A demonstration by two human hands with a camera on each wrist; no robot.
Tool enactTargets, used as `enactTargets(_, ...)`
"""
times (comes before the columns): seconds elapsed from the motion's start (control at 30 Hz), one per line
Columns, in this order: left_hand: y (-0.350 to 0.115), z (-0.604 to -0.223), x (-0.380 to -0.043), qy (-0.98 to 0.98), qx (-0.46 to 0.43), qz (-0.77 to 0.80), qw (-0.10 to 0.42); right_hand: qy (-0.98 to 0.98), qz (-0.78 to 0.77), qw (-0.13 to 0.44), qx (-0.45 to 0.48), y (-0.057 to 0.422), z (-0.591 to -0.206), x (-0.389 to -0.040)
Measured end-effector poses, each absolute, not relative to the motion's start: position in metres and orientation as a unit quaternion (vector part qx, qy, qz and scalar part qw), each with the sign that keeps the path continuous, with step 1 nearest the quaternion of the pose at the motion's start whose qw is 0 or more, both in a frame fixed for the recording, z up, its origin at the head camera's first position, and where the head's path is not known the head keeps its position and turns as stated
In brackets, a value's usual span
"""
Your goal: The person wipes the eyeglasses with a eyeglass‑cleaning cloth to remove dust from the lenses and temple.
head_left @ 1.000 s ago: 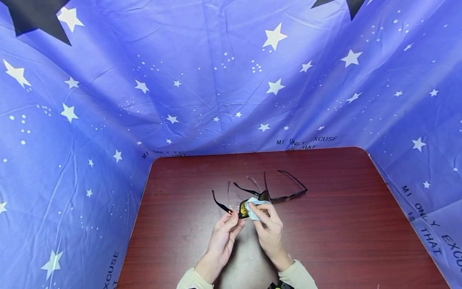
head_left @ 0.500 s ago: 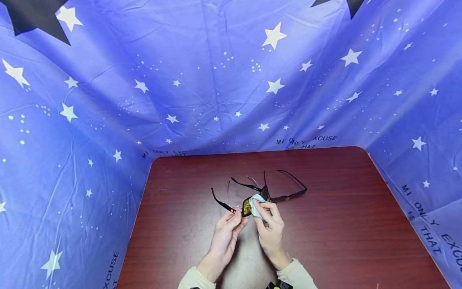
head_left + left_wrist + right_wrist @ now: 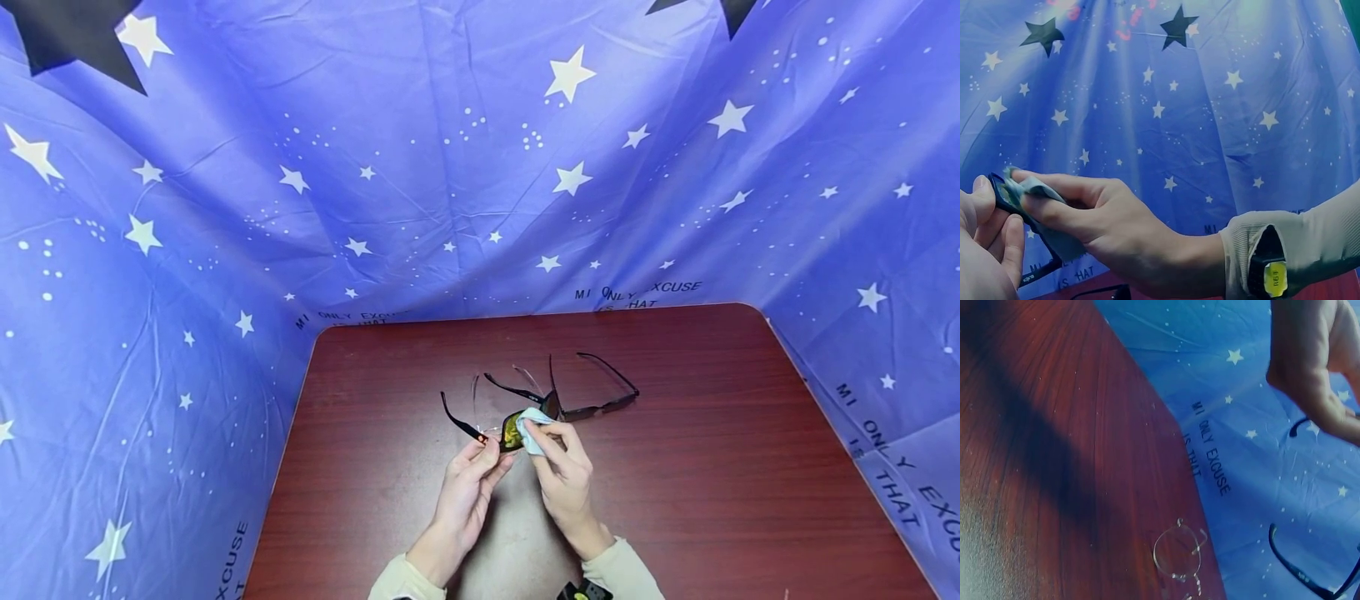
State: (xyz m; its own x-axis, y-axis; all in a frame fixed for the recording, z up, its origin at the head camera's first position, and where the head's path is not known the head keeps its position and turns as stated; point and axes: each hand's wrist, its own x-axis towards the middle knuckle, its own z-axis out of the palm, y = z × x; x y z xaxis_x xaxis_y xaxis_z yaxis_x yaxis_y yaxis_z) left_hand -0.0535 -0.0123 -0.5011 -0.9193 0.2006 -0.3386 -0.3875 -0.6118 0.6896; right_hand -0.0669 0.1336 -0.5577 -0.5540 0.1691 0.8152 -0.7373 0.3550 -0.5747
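Black-framed glasses with yellow-tinted lenses (image 3: 512,432) are held up over the table, arms unfolded and pointing away. My left hand (image 3: 467,493) grips them by the left end of the frame, thumb on top. My right hand (image 3: 567,487) pinches a pale blue cloth (image 3: 531,435) against the lens, hiding the middle of the frame. In the left wrist view the folded cloth (image 3: 1054,234) hangs below the right fingers, and the left fingertips (image 3: 1013,240) sit at the frame's edge. The right wrist view catches a dark glasses arm (image 3: 1294,569) at lower right.
Behind the held pair, black glasses (image 3: 600,410) rest on the reddish-brown table (image 3: 712,483), arms open. Round, thin-wire glasses (image 3: 1155,550) also lie there, partly hidden behind the held frame in the head view. A blue star-printed curtain (image 3: 450,208) encloses the table's back and sides.
The cloth and right fingers have shifted slightly right along the lens, then a little back, uncovering more yellow. The glasses have tilted a little; the left hand keeps its grip.
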Motion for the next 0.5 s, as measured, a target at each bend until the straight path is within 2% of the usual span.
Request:
enactTargets(0.27, -0.013, -0.501, -0.052, 0.409, -0.117, 0.89, 0.165, -0.718, 0.521, 0.427, 0.177, 0.132, -0.56, -0.066)
enactTargets(0.5, -0.012, -0.503, -0.053, 0.417, -0.115, 0.888, 0.157, -0.728, 0.511, 0.398, 0.223, 0.123, -0.553, -0.057)
